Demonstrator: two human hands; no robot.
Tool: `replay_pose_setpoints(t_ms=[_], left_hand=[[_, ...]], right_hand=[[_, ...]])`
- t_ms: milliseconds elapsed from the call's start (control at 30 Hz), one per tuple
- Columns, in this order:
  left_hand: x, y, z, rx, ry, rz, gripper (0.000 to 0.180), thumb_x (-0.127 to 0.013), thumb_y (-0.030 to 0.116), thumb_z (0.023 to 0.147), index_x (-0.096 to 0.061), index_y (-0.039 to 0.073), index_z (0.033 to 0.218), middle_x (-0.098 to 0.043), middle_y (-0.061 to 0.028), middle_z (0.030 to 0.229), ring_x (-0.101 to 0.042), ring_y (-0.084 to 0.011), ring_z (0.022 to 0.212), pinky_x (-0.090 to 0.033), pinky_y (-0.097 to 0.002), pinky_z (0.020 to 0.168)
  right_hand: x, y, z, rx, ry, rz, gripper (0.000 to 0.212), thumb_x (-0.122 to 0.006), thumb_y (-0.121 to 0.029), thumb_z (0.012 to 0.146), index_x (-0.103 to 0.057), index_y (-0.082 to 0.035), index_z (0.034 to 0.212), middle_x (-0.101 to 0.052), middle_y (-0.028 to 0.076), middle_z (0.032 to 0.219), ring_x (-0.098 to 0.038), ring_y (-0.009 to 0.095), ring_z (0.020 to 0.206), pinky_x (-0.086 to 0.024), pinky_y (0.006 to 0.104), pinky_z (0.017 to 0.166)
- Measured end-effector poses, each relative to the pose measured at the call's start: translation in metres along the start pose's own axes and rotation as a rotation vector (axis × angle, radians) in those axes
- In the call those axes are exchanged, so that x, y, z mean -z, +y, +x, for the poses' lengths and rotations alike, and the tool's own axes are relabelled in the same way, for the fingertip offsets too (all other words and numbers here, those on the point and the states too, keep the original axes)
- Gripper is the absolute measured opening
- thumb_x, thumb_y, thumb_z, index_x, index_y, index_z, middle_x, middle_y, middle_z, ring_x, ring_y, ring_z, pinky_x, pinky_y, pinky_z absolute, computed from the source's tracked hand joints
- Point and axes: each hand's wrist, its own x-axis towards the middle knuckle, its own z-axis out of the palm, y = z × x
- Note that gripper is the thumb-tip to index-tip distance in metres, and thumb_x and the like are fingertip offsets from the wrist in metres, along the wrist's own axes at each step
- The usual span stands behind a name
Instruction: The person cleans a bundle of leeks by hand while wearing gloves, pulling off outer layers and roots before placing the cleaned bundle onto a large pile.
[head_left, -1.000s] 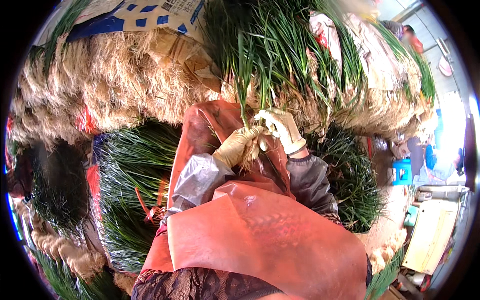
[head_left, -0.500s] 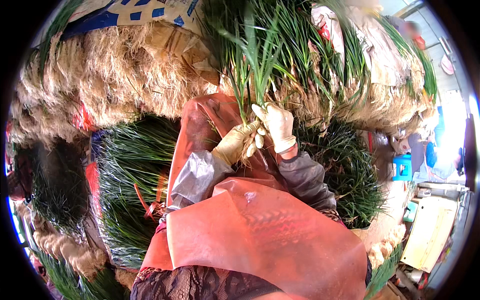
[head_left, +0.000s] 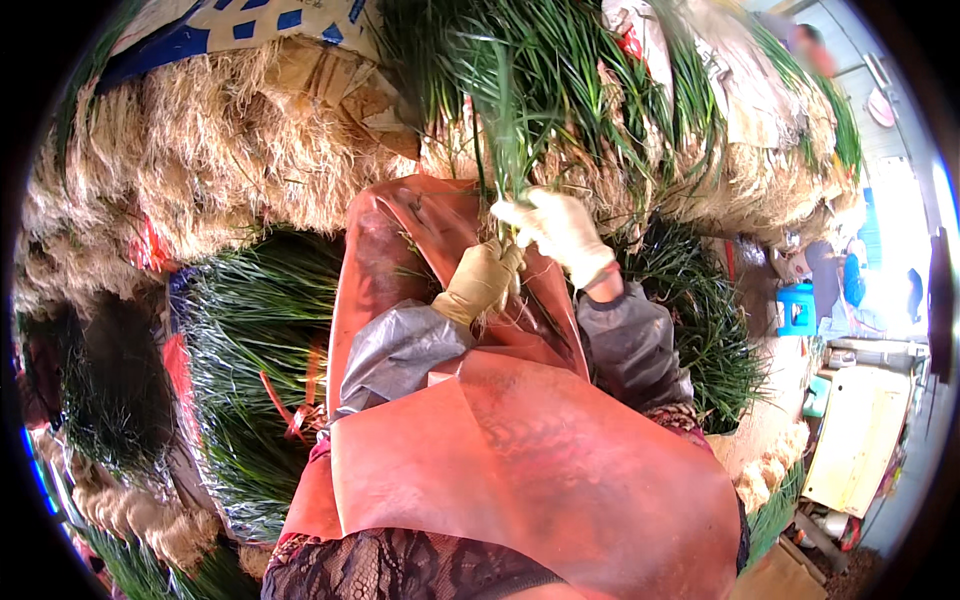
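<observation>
Over my lap I hold a small bunch of green onions (head_left: 508,165), leaves pointing away from me and pale thin roots hanging toward me. My left hand (head_left: 480,282), in a cream glove, is closed around the white lower stems. Just above it and to the right, my gloved right hand (head_left: 562,232) has its fingers closed on the stalks at the base of the leaves. That hand and the leaves are slightly blurred. A reddish-orange apron (head_left: 530,450) covers my lap beneath both hands.
Ahead lies a long heap of green onions, their tan roots (head_left: 220,150) facing me. Bundles of green leaves stand at my left (head_left: 260,350) and right (head_left: 700,330). Farther right are a blue stool (head_left: 797,310) and a pale yellow board (head_left: 858,440). A person (head_left: 812,50) is at the far right.
My right hand has shifted a little from the lower stems, up and right of my left hand. The bunch's leaves have moved and blurred. My left hand still grips the stems.
</observation>
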Motion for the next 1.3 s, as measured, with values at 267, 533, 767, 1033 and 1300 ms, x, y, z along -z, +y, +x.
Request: replay_pose_setpoints(t_ms=[267, 533, 767, 1033, 1300], left_hand=[[0.011, -0.003, 0.021, -0.335, 0.251, 0.444, 0.027, -0.053, 0.023, 0.089, -0.059, -0.003, 0.083, -0.061, -0.0269, 0.069, -0.062, -0.0412, 0.064, -0.050, -0.0484, 0.059], [0.028, 0.085, -0.038, 0.035, -0.166, -0.422, 0.027, -0.048, 0.025, 0.098, -0.058, 0.001, 0.090, -0.061, -0.0078, 0.061, -0.042, -0.0100, 0.035, -0.033, -0.0238, 0.033], [0.044, 0.058, 0.000, -0.091, -0.268, -0.848, 0.023, -0.051, 0.024, 0.096, -0.057, 0.003, 0.092, -0.066, -0.0130, 0.079, -0.056, -0.0126, 0.046, -0.043, -0.0213, 0.041], [0.041, 0.059, 0.010, -0.114, -0.052, -0.700, 0.044, -0.047, 0.036, 0.097, -0.064, 0.005, 0.071, -0.065, -0.0125, 0.075, -0.055, -0.0142, 0.046, -0.043, -0.0229, 0.046], [0.010, 0.042, 0.015, 0.134, -0.074, -0.654, 0.040, -0.058, 0.036, 0.092, -0.063, -0.001, 0.104, -0.067, -0.0103, 0.083, -0.057, -0.0130, 0.051, -0.047, -0.0259, 0.046]], right_hand=[[-0.042, 0.013, 0.016, 0.453, 0.553, -0.531, 0.019, -0.063, -0.027, 0.084, -0.058, -0.013, 0.072, -0.059, 0.009, 0.060, -0.060, 0.031, 0.056, -0.048, 0.0404, 0.050], [0.040, 0.122, 0.014, -0.261, 0.697, 0.165, 0.030, -0.051, -0.033, 0.093, -0.060, -0.010, 0.075, -0.057, 0.003, 0.057, -0.055, 0.010, 0.050, -0.043, 0.0280, 0.043], [0.030, 0.116, -0.062, -0.365, -0.365, -0.961, 0.042, -0.059, -0.032, 0.084, -0.059, -0.009, 0.119, -0.068, 0.014, 0.095, -0.065, 0.029, 0.092, -0.050, 0.0401, 0.081], [0.074, 0.069, 0.095, 0.206, 0.574, -0.976, 0.024, -0.067, -0.035, 0.077, -0.067, -0.011, 0.076, -0.065, 0.008, 0.069, -0.063, 0.025, 0.065, -0.048, 0.0377, 0.062], [0.000, 0.006, 0.016, 0.061, 0.144, 0.839, 0.010, -0.064, -0.013, 0.087, -0.065, -0.004, 0.091, -0.066, 0.003, 0.076, -0.058, 0.007, 0.058, -0.043, 0.0183, 0.046]])
